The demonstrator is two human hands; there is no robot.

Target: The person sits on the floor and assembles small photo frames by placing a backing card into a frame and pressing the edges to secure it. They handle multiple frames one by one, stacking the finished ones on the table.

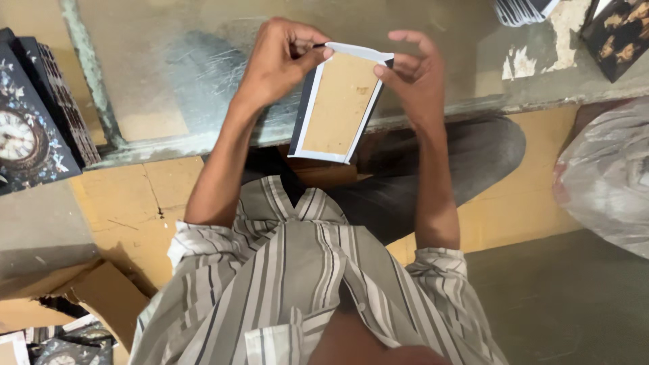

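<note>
Over glass table (203, 61), left hand (274, 64) and right hand (416, 81) pinch cardboard panel's (338, 105) top edge.

Glass-topped table (203, 81), worn and smeared, metal frame bar running 12 to 7 o'clock on its left part. At 9 o'clock on it: dark boxes with a clock-face and floral print (30, 128), stacked or leaning, hard to tell. At 1 o'clock: stack of thin white-edged sheets (524, 10). At 2 o'clock: black-and-gold patterned box (618, 34). Floor: yellow tiles (135, 203); torn cardboard (81, 297) at 8 o'clock, clear plastic bag (605, 176) at 3 o'clock.
</note>
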